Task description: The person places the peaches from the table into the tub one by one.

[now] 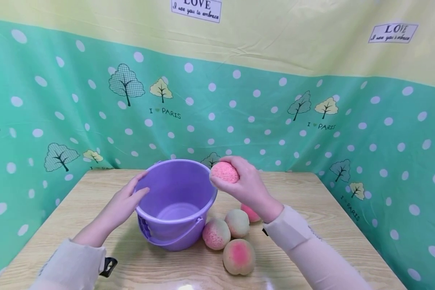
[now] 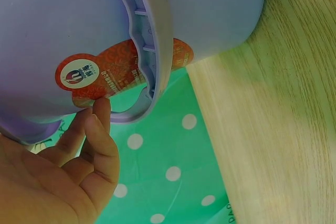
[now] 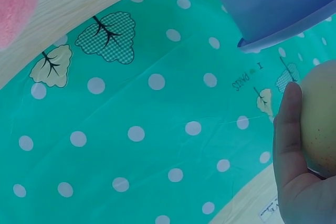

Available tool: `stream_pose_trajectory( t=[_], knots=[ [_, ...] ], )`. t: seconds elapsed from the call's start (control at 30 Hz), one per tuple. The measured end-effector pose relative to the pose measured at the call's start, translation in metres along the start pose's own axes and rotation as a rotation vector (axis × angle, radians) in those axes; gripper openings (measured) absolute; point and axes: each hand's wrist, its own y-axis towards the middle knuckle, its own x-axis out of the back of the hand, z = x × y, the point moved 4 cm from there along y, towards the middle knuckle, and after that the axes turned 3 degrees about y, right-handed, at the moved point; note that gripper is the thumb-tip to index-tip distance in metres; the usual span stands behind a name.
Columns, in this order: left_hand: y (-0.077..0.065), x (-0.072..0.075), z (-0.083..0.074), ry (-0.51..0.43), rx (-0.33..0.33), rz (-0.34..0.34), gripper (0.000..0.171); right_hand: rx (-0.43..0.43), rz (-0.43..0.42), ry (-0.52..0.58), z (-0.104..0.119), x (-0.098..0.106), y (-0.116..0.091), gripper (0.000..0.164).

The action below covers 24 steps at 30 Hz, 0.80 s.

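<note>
A purple plastic bucket [image 1: 177, 181] stands upright on the wooden table. My left hand [image 1: 121, 203] grips its left rim, thumb over the inside wall and fingers outside. In the left wrist view those fingers touch the bucket's side near a red label [image 2: 115, 72] and the hanging handle [image 2: 160, 30]. Over the right side of the rim, my right hand [image 1: 249, 187] holds a pink speckled peach [image 1: 224, 172]. The right wrist view shows this peach's pale yellow-green side [image 3: 321, 119]. The visible bucket floor is bare.
Right of the bucket lie a red-speckled peach [image 1: 216, 234], a pale peach [image 1: 237, 222], a peach with a red patch [image 1: 239, 257] and a pink peach [image 1: 251, 212], partly hidden by my right wrist. A green dotted cloth [image 1: 232, 121] hangs behind the table [image 1: 311, 225].
</note>
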Motion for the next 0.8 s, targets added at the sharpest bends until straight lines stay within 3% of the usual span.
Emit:
stream_pose_trajectory(
  t=[0.8],
  knots=[
    [0.001, 0.001, 0.000, 0.002, 0.003, 0.002, 0.067, 0.009, 0.040, -0.046, 0.008, -0.014, 0.010, 0.042]
  ],
)
